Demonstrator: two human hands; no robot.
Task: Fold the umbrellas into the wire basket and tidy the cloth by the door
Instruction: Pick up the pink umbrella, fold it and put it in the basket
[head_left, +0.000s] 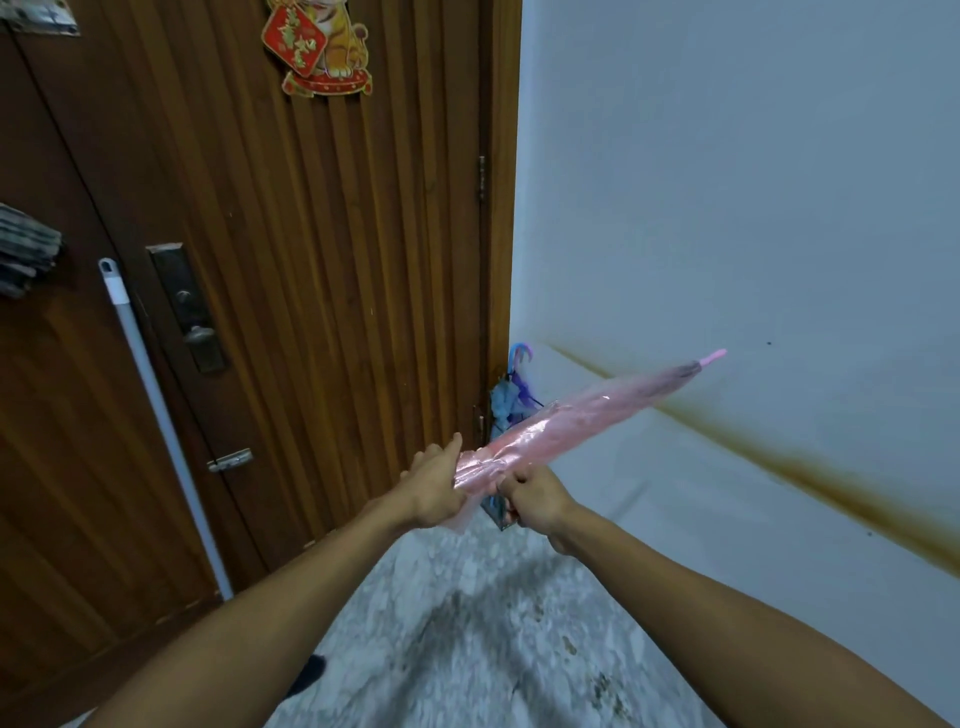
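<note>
Umbrella (582, 421) translucent pink, solid pink tip. Umbrellas (511, 387) behind it blue and purple. Door (311, 234) dark brown wood, vertical ribs; ornament (317, 47) at 12 o'clock red, gold, orange. Wall (753, 208) pale blue-white with rusty brown streak. Floor (467, 623) grey-white speckle. Pole (161, 415) white. Cloth (26, 249) grey.

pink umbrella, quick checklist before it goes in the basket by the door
1. Grip: left hand and right hand both hold the pink umbrella at its near end: ok.
2. Canopy gathered: folds lie along the shaft, loose plastic hangs below the left hand: not ok.
3. Strap fastened: cannot tell.
4. Tip: points up and right toward the white wall, away from the basket: not ok.
5. Room in the basket: blue and purple umbrellas already stand in the corner by the door, the basket itself mostly hidden: cannot tell.
</note>
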